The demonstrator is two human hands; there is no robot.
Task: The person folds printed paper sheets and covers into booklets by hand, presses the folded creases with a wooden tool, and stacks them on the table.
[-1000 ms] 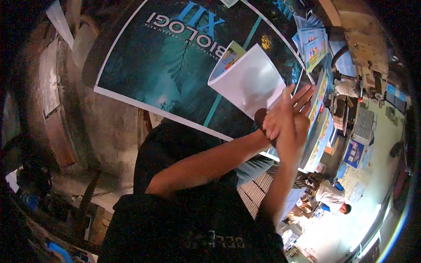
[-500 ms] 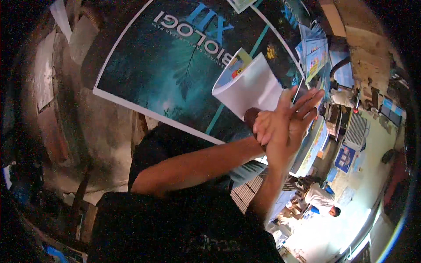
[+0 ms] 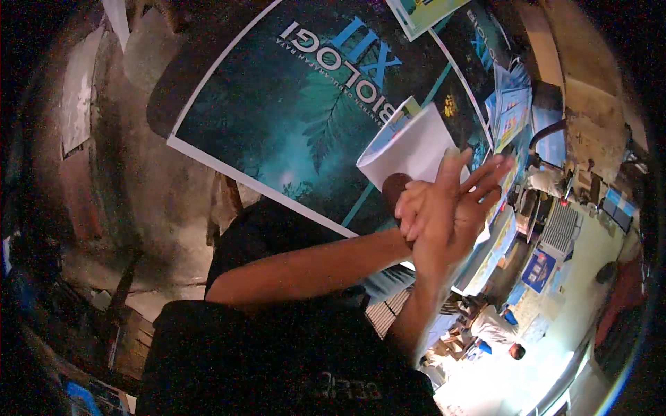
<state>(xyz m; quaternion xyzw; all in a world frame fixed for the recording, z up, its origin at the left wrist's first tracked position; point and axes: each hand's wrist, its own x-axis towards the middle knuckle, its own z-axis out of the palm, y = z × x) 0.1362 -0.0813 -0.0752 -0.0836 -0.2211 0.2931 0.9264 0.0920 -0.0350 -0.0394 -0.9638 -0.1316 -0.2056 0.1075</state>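
My left hand (image 3: 411, 206) is on the lower edge of a curled sheet of paper (image 3: 415, 148), its fingers bent inward. Part of it is covered by my right hand, so what it grips is hard to see. A dark brown rounded shape (image 3: 396, 187) shows at its fingers; I cannot tell what it is. My right hand (image 3: 466, 208) crosses over the left, fingers spread apart toward the upper right. The paper is white on the side facing me, with coloured print on the other side. Beneath it lies a large dark teal printed sheet (image 3: 270, 145) with a white border.
A stack of blue printed papers (image 3: 511, 104) lies to the far right. Another yellow-green printed sheet (image 3: 423, 17) is at the top. Farther off at the lower right, a person (image 3: 494, 329) in a light shirt bends over in a brightly lit area.
The printed sheets and the curled paper sit slightly farther right and lower in view. The hands keep nearly the same pose against each other.
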